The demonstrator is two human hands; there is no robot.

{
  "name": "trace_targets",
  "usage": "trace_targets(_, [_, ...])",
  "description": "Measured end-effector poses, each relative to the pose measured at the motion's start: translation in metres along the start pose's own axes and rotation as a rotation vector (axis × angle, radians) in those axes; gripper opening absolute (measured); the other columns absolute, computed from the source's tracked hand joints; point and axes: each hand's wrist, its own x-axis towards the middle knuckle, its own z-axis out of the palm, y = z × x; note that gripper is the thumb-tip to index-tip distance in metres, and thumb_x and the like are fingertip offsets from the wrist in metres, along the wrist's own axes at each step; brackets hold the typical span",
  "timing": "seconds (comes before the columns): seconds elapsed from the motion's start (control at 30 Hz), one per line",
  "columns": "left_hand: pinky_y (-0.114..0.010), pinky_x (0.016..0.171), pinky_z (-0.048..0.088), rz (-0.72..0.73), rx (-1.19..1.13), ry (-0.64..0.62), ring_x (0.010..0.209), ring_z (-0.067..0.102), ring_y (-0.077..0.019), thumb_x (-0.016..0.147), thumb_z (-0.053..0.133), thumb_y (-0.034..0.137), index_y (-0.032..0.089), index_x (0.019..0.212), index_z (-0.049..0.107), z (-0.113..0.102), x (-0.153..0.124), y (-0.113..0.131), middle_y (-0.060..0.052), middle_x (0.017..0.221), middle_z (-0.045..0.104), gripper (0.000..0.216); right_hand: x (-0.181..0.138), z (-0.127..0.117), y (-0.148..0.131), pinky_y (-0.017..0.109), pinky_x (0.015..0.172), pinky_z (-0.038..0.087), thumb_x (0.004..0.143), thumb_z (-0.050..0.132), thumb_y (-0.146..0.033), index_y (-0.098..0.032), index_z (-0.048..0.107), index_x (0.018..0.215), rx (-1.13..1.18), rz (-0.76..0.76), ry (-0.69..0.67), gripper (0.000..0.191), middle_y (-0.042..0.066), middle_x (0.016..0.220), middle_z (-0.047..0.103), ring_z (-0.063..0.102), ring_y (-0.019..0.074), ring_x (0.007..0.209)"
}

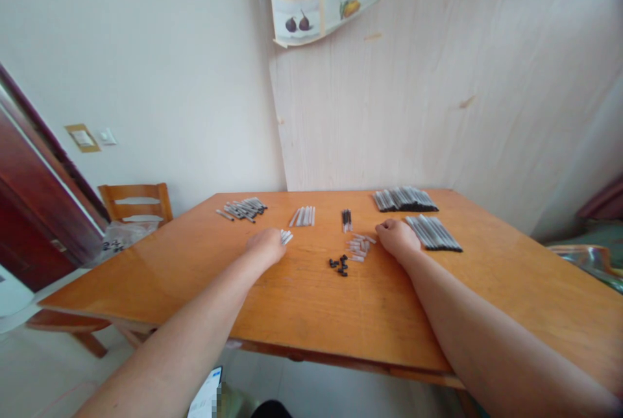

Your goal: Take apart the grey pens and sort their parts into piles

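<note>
My left hand (267,245) is closed around a small bundle of whitish pen barrels (287,236), their ends poking out past the fingers. On the right, my right hand (399,241) rests on the table with its fingers curled together; whatever they may hold is hidden. Just left of it lie loose translucent pen caps (359,248). Small black plugs (339,265) are scattered nearer to me. Between the hands, farther back, stand out a row of clear barrels (302,216) and a small group of dark refills (346,220). A row of pens with black ends (434,233) lies beside my right hand.
More black-ended pens (405,199) lie at the back right of the wooden table (311,301). A loose pile of pen parts (243,208) is at the back left. A chair (136,202) with a plastic bag (124,239) stands left; a wall closes off the far side.
</note>
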Motion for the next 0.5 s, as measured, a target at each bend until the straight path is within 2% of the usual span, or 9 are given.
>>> trace_targets(0.27, [-0.029, 0.064, 0.041, 0.033, -0.062, -0.008, 0.084, 0.065, -0.0265, 0.074, 0.057, 0.036, 0.022, 0.085, 0.068, 0.006, -0.001, 0.002, -0.012, 0.087, 0.071, 0.021, 0.0, 0.0, -0.001, 0.028, 0.068, 0.043, 0.08, 0.044, -0.043, -0.023, 0.072, 0.093, 0.003, -0.016, -0.001, 0.037, 0.01, 0.095, 0.069, 0.062, 0.0233, 0.089])
trace_targets(0.4, [-0.029, 0.062, 0.038, 0.077, -0.1, -0.016, 0.076, 0.064, -0.0244, 0.075, 0.056, 0.034, 0.02, 0.076, 0.067, 0.0, -0.002, 0.006, -0.011, 0.08, 0.07, 0.018, 0.0, -0.001, 0.0, 0.028, 0.066, 0.042, 0.08, 0.045, -0.042, -0.021, 0.072, 0.09, 0.013, -0.03, 0.012, 0.036, 0.011, 0.093, 0.069, 0.063, 0.0236, 0.087])
trace_targets(0.5, [-0.028, 0.059, 0.036, 0.129, -0.249, 0.042, 0.069, 0.061, -0.0221, 0.075, 0.055, 0.033, 0.02, 0.068, 0.062, -0.001, 0.002, 0.014, -0.008, 0.07, 0.066, 0.016, 0.002, 0.0, 0.0, 0.028, 0.064, 0.041, 0.079, 0.046, -0.043, -0.021, 0.072, 0.087, 0.039, -0.027, 0.031, 0.035, 0.011, 0.091, 0.07, 0.063, 0.024, 0.086])
